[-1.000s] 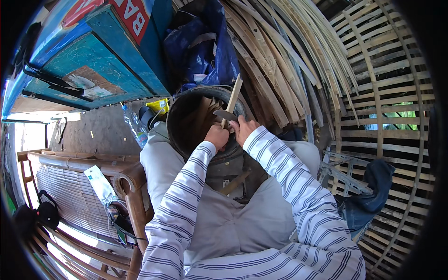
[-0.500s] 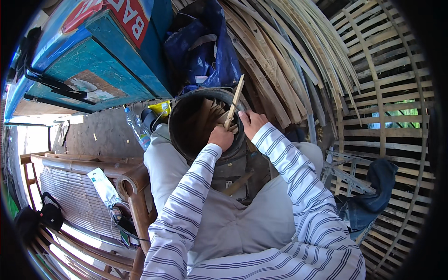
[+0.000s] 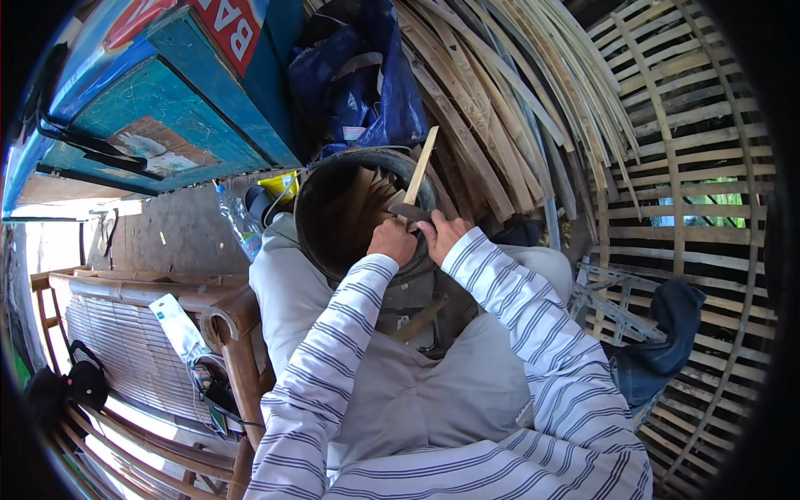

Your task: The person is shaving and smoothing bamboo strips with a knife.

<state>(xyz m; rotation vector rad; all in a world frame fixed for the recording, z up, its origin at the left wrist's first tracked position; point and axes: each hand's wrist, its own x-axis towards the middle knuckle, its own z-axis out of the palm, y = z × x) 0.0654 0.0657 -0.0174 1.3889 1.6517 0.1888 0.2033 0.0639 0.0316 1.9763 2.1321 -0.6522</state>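
My left hand (image 3: 393, 242) is closed round the lower end of a thin bamboo strip (image 3: 424, 169), which slants up and to the right over a dark round bucket (image 3: 310, 196) between my knees. Just to its right, my right hand (image 3: 447, 235) grips a knife (image 3: 411, 212); its handle is hidden in the fingers. The dark blade crosses the strip's lower part, right above my left fist. Inside the bucket lean several brown, flat pieces (image 3: 367, 200), partly in shadow.
A blue plastic bag (image 3: 354, 104) and a pile of long wooden strips (image 3: 475, 117) lie beyond the bucket. At left are a teal box (image 3: 125, 125), a clear bottle (image 3: 237, 221) and a bamboo bench (image 3: 125, 350). Jeans (image 3: 667, 333) hang on a metal frame near the slatted wall (image 3: 708, 250) at right.
The right hand has come down and slightly left, closer to my left hand. The knife blade now shows lying across the strip near the left fist.
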